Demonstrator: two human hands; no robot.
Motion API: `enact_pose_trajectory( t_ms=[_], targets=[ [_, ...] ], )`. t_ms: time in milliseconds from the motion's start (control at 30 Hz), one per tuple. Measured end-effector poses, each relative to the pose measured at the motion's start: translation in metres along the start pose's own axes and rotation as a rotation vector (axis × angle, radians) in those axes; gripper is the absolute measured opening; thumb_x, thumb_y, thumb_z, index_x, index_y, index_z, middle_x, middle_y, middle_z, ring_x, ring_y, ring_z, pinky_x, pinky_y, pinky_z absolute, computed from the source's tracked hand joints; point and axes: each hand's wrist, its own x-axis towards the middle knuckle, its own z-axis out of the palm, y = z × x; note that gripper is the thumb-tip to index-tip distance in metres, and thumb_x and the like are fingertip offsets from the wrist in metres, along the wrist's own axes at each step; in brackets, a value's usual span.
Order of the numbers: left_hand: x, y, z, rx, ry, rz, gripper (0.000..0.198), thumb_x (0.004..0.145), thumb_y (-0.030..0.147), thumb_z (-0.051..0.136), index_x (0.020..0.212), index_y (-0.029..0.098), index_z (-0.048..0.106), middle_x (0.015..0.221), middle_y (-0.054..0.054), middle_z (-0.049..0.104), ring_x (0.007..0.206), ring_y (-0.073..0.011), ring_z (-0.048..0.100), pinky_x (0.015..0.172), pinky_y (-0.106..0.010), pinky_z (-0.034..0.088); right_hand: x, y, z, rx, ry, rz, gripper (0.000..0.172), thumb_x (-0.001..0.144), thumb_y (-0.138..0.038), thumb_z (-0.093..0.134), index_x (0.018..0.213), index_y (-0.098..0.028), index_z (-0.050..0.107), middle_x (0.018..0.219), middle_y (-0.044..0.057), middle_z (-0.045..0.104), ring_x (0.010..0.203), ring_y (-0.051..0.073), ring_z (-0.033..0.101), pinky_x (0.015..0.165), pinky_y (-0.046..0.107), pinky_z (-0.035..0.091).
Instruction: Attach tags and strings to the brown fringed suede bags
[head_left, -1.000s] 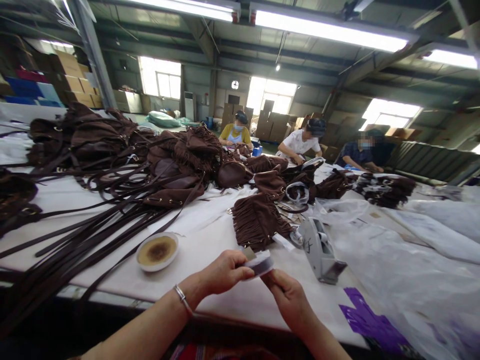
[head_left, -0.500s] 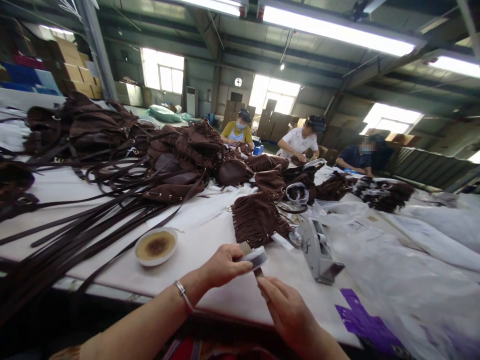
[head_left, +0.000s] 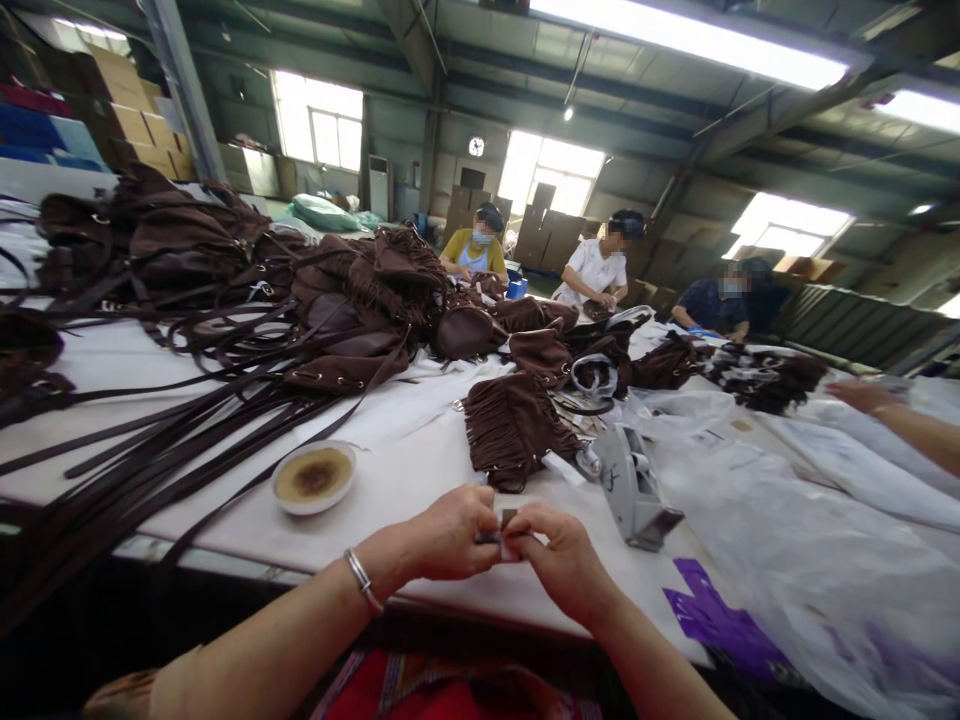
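Left hand (head_left: pixel 454 532) and right hand (head_left: pixel 568 552) are pinching a small flat brown-and-white piece (head_left: pixel 510 517); work apparently unfinished. Dark-brown fringed suede-like bag (head_left: pixel 514 425) is lying beyond, untouched.

the held brown piece (head_left: pixel 509 517) looks matt, the fringed bag (head_left: pixel 511 428) suede-like, the plastic sheeting (head_left: pixel 757 510) glossy.

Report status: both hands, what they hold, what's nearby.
Left hand and right hand close together, pinching a small piece. Piece mostly covered. Fringed brown bag just beyond; grey dispenser to the right.
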Motion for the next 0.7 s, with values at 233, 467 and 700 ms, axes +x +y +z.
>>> enact_pose_trajectory(
  t_ms=[233,467,700],
  targets=[
    [-0.007,0.008,0.005,-0.036,-0.009,-0.062,0.016,0.082,0.035,0.067,0.082,0.019,0.068,0.083,-0.003,0.061,0.084,-0.0183,0.055,0.087,-0.03,0.043,-0.011,0.005,0.012,0.156,0.169,0.231,0.012,0.08,-0.027,0.064,0.077,-0.018,0.072,0.076,0.004,0.07,0.071,0.018,0.062,0.067,0.028,0.051],
    [-0.007,0.006,0.024,-0.199,0.062,-0.172,0.023,0.087,0.029,0.059,0.07,0.016,0.067,0.077,-0.002,0.062,0.07,-0.0133,0.053,0.073,-0.025,0.043,-0.012,0.01,0.003,0.118,0.093,0.2,0.025,0.086,-0.028,0.06,0.107,-0.017,0.068,0.082,0.004,0.073,0.075,0.018,0.066,0.074,0.029,0.053],
    [-0.007,0.008,0.023,-0.158,0.047,-0.153,0.019,0.082,0.033,0.066,0.071,0.018,0.07,0.072,-0.002,0.06,0.072,-0.0149,0.054,0.076,-0.026,0.042,0.003,-0.006,-0.016,-0.201,-0.147,-0.001,0.019,0.083,-0.013,0.058,0.068,-0.019,0.068,0.069,0.001,0.064,0.067,0.014,0.058,0.063,0.024,0.043]
  ],
)
